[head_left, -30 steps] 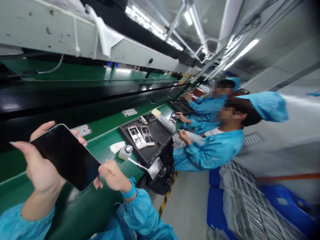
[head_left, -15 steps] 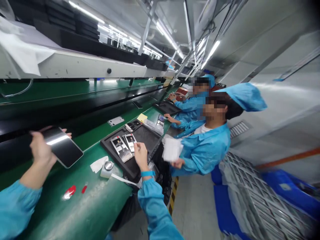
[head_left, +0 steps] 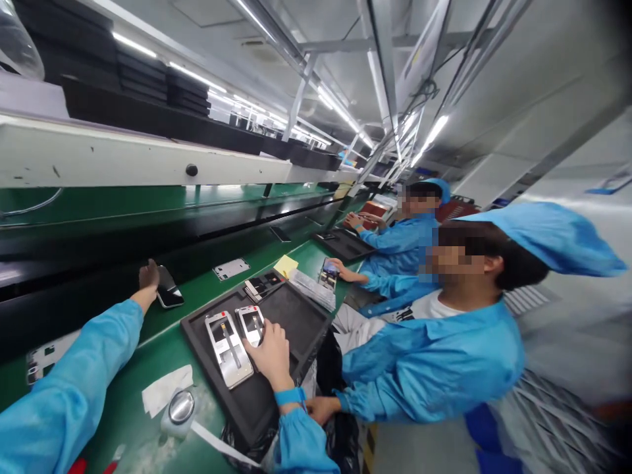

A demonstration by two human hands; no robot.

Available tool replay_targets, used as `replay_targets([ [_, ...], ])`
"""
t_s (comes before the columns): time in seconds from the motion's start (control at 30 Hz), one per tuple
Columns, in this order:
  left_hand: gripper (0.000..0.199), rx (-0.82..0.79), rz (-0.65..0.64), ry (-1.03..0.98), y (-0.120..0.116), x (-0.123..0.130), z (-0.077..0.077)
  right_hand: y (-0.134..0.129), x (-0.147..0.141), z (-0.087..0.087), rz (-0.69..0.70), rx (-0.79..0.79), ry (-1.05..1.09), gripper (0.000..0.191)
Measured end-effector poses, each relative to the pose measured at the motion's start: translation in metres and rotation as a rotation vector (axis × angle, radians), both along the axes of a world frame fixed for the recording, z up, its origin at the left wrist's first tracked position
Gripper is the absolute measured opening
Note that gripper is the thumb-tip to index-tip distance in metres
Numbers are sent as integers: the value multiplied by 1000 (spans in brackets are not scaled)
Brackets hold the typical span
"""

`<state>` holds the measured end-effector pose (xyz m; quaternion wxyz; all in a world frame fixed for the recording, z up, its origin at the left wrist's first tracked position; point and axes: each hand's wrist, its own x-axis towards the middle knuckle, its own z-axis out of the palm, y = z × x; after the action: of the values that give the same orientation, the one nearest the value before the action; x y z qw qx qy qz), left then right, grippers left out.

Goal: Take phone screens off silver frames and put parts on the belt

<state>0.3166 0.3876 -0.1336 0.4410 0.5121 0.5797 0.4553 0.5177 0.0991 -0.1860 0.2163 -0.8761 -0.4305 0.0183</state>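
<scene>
Toward the green tabletop's (head_left: 155,349) far edge, the left hand (head_left: 149,276) touches a black, glass-fronted phone (head_left: 169,289); I cannot tell whether its grip is closed. Nearer, a crumpled white tissue (head_left: 165,390) lies beside a silver-capped translucent bottle (head_left: 178,416). On a black rectangular tray (head_left: 307,329) by the near edge, a silver-framed phone (head_left: 229,350) lies left of a similar phone (head_left: 250,320), gripped by the right hand (head_left: 271,352).
</scene>
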Motion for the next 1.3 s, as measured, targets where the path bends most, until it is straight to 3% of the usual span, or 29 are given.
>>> replay_targets([
  [0.17, 44, -12, 11, 369, 20, 16, -15, -5, 10, -15, 14, 63, -9, 56],
  [0.37, 54, 118, -219, 694, 31, 60, -27, -6, 22, -32, -7, 262, 108, 56],
  [0.57, 59, 266, -619, 706, 15, 140, -51, -10, 30, -41, -22, 365, 183, 51],
  [0.67, 52, 310, -694, 639, 11, 162, -57, -12, 34, -46, -22, 378, 174, 48],
  [0.73, 48, 336, -705, 568, 10, 163, -55, -12, 35, -48, -25, 381, 180, 49],
  [0.87, 44, 391, -653, 355, 7, 131, -34, -12, 38, -49, -32, 396, 222, 53],
  [1.03, 56, 403, -360, -50, -21, 34, 11, -10, 40, -48, -79, 488, 274, 63],
  [1.13, 68, 327, -188, -315, -65, -44, 33, -8, 35, -41, -122, 555, 317, 71],
  [1.3, 63, 96, -57, -640, -171, -155, 55, -15, 19, -11, -198, 650, 312, 74],
])
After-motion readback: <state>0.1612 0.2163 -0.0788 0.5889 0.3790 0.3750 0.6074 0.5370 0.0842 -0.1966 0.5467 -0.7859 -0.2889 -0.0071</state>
